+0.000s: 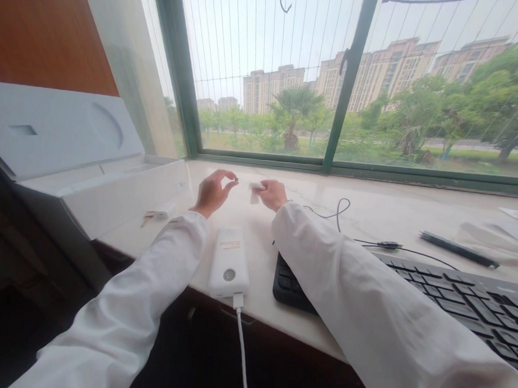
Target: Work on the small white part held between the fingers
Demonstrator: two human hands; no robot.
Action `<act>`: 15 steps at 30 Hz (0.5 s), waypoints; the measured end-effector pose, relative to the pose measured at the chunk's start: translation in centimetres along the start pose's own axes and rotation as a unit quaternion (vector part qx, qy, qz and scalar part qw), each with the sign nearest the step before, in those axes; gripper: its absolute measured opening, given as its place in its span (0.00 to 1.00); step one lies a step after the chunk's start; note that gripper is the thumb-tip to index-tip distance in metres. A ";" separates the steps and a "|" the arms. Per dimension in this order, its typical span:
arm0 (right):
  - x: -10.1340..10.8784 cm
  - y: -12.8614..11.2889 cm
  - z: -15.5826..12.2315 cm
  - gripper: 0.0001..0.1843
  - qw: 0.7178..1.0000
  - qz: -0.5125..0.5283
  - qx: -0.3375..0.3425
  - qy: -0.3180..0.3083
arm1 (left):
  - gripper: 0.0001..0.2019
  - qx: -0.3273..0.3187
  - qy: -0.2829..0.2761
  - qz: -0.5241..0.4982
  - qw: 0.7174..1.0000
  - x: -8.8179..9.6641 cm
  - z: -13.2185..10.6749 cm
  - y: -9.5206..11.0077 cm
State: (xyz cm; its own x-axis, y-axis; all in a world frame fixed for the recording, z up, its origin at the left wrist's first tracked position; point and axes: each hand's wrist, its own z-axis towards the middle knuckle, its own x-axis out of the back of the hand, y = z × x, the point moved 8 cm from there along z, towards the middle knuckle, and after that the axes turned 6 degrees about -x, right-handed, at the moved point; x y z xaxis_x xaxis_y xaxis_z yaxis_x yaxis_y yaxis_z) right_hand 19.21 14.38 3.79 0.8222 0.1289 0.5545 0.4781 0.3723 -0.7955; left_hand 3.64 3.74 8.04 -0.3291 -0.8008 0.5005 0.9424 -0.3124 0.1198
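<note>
A tiny dark part [236, 179] sits pinched between left fingers [229, 181].

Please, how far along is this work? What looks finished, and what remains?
Done: the white power bank lies on the marble sill, its cable plugged in. In hand: the left hand pinches a tiny dark piece; the right hand holds a small white piece. Left: those two pieces are apart, not joined.

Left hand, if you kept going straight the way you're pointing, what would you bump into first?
Probably the small white piece held in the right hand. The left hand's fingers point that way, pinching a tiny dark thing. Depth is hard to judge, so it might slip just past.
</note>
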 end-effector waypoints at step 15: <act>-4.0 -0.2 -1.5 0.07 0.976 -0.095 0.121 -0.156 | 0.06 0.023 -0.017 0.011 1.000 -0.9 -0.2 -1.9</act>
State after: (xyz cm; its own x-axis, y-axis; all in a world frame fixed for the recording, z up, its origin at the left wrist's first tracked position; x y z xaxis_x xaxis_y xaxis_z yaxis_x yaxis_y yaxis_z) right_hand 16.29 12.42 1.42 0.5744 0.2960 0.7632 0.4940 0.6181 -0.6115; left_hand 2.19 4.96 7.14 -0.3060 -0.7889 0.5329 0.9516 -0.2701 0.1466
